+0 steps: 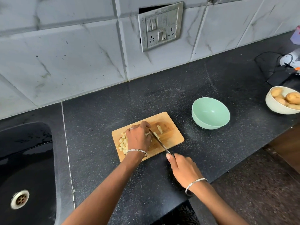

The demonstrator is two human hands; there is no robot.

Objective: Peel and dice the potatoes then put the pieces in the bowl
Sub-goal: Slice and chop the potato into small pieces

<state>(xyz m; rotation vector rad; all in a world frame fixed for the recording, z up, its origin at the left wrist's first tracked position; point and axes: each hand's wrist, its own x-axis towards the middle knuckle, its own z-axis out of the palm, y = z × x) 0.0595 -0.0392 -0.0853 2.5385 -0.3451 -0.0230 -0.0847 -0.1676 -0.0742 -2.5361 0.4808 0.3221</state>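
Observation:
A wooden cutting board (172, 137) lies on the black counter. My left hand (138, 137) rests curled over a peeled potato piece on the board, mostly hiding it. Diced potato pieces (122, 143) are piled at the board's left end, and two loose strips (159, 129) lie right of the blade. My right hand (183, 169) grips the handle of a knife (159, 142) whose blade runs up against my left fingers. An empty mint-green bowl (210, 117) stands to the right of the board.
A cream bowl (272, 106) of unpeeled potatoes (293, 98) sits at the far right edge. A black sink (26, 168) with a drain lies to the left. A black cable and appliance (289, 60) are at the back right. A switch plate hangs on the tiled wall.

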